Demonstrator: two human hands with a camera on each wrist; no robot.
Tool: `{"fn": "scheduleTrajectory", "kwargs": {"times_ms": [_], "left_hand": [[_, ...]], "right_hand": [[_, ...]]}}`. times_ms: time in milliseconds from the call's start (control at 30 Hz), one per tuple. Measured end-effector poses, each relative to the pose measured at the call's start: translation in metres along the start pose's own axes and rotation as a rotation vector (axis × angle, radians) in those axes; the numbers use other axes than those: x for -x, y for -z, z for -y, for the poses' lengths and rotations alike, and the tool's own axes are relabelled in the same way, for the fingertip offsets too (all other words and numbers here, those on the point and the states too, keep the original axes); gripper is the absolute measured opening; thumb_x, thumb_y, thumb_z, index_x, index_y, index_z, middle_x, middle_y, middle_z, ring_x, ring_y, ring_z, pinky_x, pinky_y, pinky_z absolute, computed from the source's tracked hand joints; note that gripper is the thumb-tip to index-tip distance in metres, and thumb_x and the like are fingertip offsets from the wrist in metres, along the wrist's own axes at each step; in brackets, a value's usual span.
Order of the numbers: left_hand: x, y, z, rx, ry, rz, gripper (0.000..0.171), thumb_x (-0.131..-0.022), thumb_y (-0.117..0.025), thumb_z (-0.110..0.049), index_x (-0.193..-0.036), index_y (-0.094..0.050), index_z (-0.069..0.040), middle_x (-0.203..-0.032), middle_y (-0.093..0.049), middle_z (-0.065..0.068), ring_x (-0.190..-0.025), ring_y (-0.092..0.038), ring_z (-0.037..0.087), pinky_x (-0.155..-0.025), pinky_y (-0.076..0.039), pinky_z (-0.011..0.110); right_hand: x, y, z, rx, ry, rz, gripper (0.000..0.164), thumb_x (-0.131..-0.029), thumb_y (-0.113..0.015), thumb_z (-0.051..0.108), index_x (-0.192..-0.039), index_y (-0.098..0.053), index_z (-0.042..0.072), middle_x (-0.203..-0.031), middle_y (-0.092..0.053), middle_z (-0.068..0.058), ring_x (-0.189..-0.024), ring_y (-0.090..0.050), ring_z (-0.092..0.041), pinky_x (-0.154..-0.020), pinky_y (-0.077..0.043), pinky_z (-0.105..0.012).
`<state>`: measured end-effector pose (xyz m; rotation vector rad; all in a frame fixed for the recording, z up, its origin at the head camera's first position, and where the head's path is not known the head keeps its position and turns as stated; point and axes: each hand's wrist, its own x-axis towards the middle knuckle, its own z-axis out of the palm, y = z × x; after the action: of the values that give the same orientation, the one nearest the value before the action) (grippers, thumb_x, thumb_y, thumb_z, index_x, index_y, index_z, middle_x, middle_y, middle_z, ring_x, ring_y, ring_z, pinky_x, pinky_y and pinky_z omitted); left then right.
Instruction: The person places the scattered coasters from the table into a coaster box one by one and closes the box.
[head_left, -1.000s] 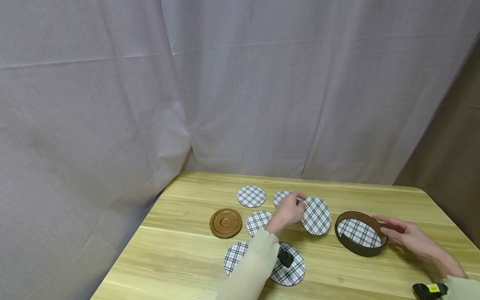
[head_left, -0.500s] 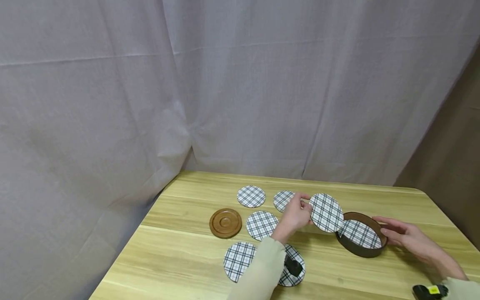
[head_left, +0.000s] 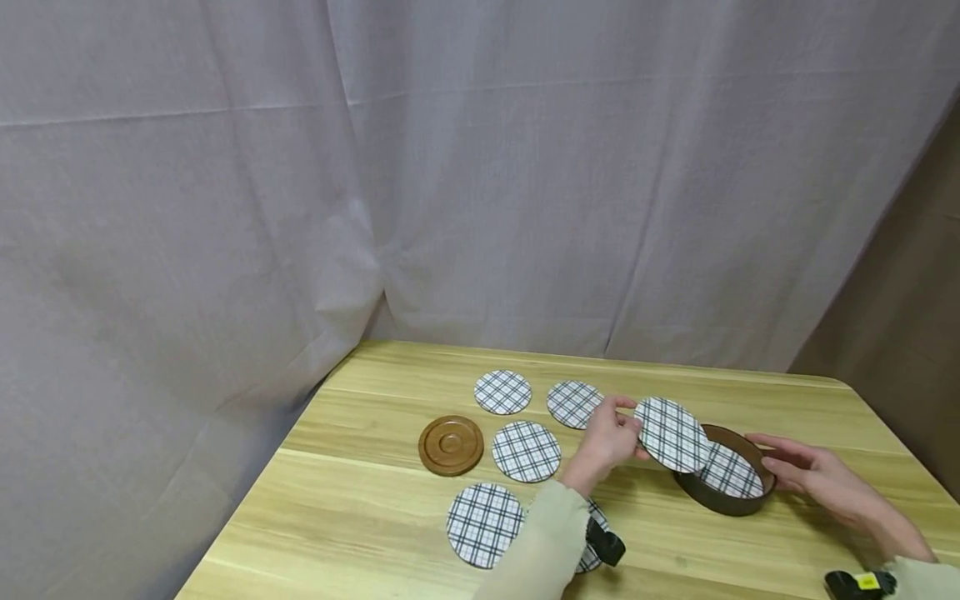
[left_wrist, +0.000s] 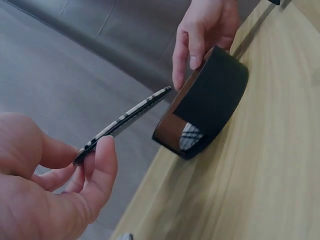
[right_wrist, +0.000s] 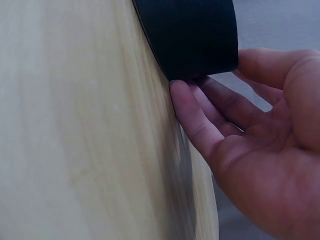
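My left hand (head_left: 609, 437) pinches a round plaid coaster (head_left: 672, 435) by its left edge, thumb on one face and fingers on the other. This coaster is tilted and raised, its far edge overlapping the near-left rim of a dark round coaster holder (head_left: 722, 497) in the head view. Seen edge-on in the left wrist view, the coaster (left_wrist: 125, 117) points toward the holder's opening. Inside the holder, a plaid coaster (head_left: 731, 471) shows; the wall has a notch. My right hand (head_left: 828, 483) holds the holder's right side, thumb at the rim and fingers against the outer wall (right_wrist: 195, 40).
Several plaid coasters, among them one at the back (head_left: 502, 392) and one in front (head_left: 483, 527), lie on the wooden table (head_left: 337, 517). A brown wooden disc (head_left: 451, 446) lies to their left. Grey curtain (head_left: 480, 183) hangs behind the table's back edge.
My left hand has carried the coaster rightward from beside the back coasters to over the holder's left rim. My right hand and the holder have stayed about where they were.
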<state>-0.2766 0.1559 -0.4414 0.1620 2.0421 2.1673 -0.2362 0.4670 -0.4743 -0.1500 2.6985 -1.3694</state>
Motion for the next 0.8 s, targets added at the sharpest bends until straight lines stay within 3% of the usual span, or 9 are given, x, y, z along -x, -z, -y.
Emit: {"fn": "scheduleTrajectory", "kwargs": {"times_ms": [267, 433, 633, 800], "left_hand": [[-0.002, -0.015, 0.008, 0.028, 0.047, 0.010, 0.021, -0.095, -0.057, 0.002, -0.112, -0.058, -0.010, -0.083, -0.055, 0.006, -0.049, -0.050, 0.017, -0.064, -0.059, 0.048], [-0.005, -0.028, 0.012, 0.095, 0.077, 0.003, 0.021, -0.093, -0.057, 0.006, -0.108, -0.058, -0.010, -0.083, -0.055, 0.009, -0.052, -0.049, 0.018, -0.064, -0.059, 0.051], [-0.007, -0.040, 0.018, 0.164, 0.104, 0.001, 0.023, -0.092, -0.055, 0.010, -0.106, -0.055, -0.009, -0.084, -0.054, 0.011, -0.057, -0.050, 0.018, -0.050, -0.056, 0.033], [-0.005, -0.047, 0.020, 0.192, 0.113, 0.015, 0.024, -0.091, -0.057, 0.011, -0.106, -0.055, -0.007, -0.087, -0.052, 0.012, -0.058, -0.051, 0.019, -0.052, -0.058, 0.034]], "right_hand": [[0.000, 0.001, -0.001, -0.037, 0.013, 0.008, 0.053, -0.102, -0.054, 0.022, -0.147, -0.039, 0.000, -0.107, -0.054, 0.037, -0.095, -0.058, 0.009, -0.075, -0.054, -0.019], [-0.001, 0.001, -0.002, -0.061, -0.002, 0.019, 0.054, -0.101, -0.055, 0.023, -0.148, -0.038, 0.001, -0.107, -0.054, 0.037, -0.097, -0.058, 0.010, -0.076, -0.054, -0.018], [-0.002, 0.001, -0.003, -0.070, 0.007, 0.028, 0.054, -0.102, -0.054, 0.022, -0.148, -0.038, 0.001, -0.107, -0.052, 0.039, -0.098, -0.057, 0.012, -0.077, -0.054, -0.017], [-0.003, 0.001, -0.003, -0.074, 0.008, 0.030, 0.053, -0.102, -0.054, 0.021, -0.148, -0.038, 0.001, -0.107, -0.053, 0.038, -0.097, -0.057, 0.012, -0.077, -0.055, -0.018]]}}
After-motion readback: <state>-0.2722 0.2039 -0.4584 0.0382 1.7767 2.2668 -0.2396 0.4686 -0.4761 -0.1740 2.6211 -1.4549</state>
